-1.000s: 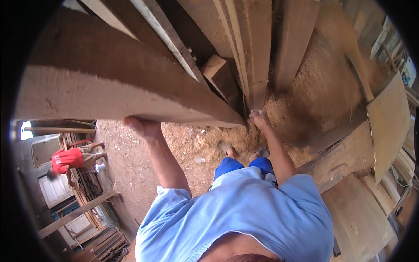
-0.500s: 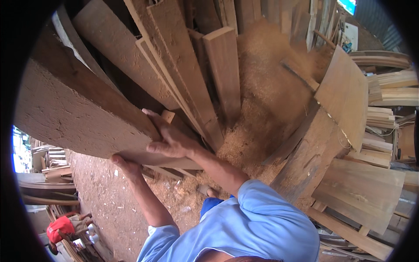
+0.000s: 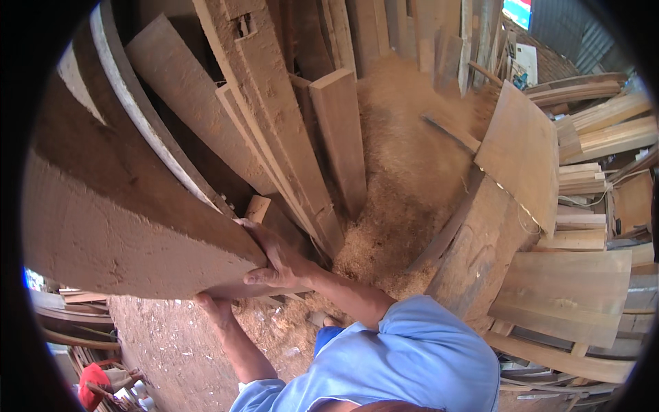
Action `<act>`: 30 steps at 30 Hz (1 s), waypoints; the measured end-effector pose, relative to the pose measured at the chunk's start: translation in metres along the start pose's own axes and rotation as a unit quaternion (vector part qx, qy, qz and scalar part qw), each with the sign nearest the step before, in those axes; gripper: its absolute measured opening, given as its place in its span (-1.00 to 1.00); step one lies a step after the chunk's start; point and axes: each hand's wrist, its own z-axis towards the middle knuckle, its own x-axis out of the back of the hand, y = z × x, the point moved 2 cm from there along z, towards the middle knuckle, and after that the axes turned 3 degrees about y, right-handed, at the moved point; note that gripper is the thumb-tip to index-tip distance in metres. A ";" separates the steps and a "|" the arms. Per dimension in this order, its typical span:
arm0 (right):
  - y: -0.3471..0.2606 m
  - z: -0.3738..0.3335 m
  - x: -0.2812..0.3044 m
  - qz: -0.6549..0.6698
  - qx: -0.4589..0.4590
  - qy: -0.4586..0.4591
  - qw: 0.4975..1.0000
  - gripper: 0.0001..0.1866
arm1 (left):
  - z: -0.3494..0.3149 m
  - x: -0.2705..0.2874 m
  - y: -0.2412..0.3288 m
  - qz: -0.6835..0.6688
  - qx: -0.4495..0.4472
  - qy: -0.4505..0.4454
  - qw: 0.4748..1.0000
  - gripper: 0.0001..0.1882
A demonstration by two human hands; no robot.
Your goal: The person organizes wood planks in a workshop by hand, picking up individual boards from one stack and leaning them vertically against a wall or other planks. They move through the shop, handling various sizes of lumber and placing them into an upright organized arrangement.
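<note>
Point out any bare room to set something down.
The floor between the left hand and the red-shirted person is open, bar scattered scraps. Crowded: beyond the right hand, with the big plank and leaning boards.

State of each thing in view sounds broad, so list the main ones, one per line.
Large plank: tilted, dusty, held
Right hand: gripping the plank
Left hand: against its lower edge, fingers partly hidden
Slotted board: on end, dusty
Sawdust: loose, heaped
Stacked lumber: piled

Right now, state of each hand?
Left hand: at the lower edge of the thick board; grip cannot be told.
Right hand: holding the thick board.
</note>
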 end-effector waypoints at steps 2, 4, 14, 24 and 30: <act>-0.004 -0.012 -0.004 -0.021 0.019 -0.008 1.000 0.13 | -0.001 0.044 -0.005 -0.045 0.012 -0.134 0.990 -0.13; -0.013 -0.023 -0.008 -0.027 0.055 0.007 0.998 0.12 | -0.003 0.047 0.002 -0.085 -0.018 -0.185 0.979 -0.18; -0.060 -0.031 -0.019 0.072 0.056 -0.003 0.996 0.14 | -0.045 -0.037 0.060 -0.071 -0.049 -0.171 0.982 -0.18; -0.091 0.024 -0.009 0.037 0.106 -0.036 0.993 0.16 | 0.005 -0.066 0.093 0.030 -0.142 -0.087 0.986 0.03; 0.004 0.061 0.008 -0.064 0.096 0.014 0.993 -0.03 | 0.063 -0.109 0.069 0.223 -0.149 -0.022 0.963 0.14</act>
